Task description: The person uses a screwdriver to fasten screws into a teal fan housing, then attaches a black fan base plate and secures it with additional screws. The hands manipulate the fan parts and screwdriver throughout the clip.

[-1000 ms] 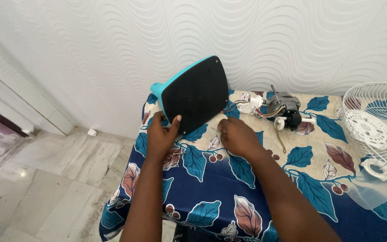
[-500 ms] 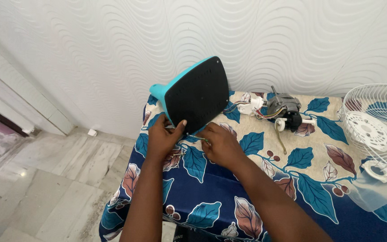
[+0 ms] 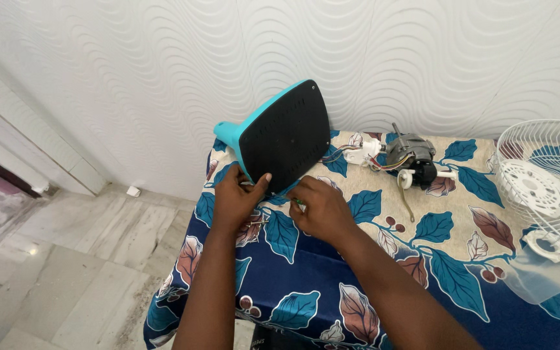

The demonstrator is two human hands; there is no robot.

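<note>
1. A teal fan base [image 3: 284, 137] with a black underside stands tilted on edge at the back left of the surface [image 3: 371, 259], which is covered by a leaf-print cloth and stands against a white wall [image 3: 163, 65].
2. The left hand [image 3: 236, 198] steadies the base's lower edge, its grip pressed on the black plate.
3. The right hand [image 3: 319, 209] pinches a thin screwdriver [image 3: 297, 202] at the lower corner.
4. A fan motor [image 3: 409, 159] with wires and a white fan guard [image 3: 542, 185] lie to the right.
5. Risk: the propped base looks likely to slide or topple if the left grip eases, and the tool tip could slip.
</note>
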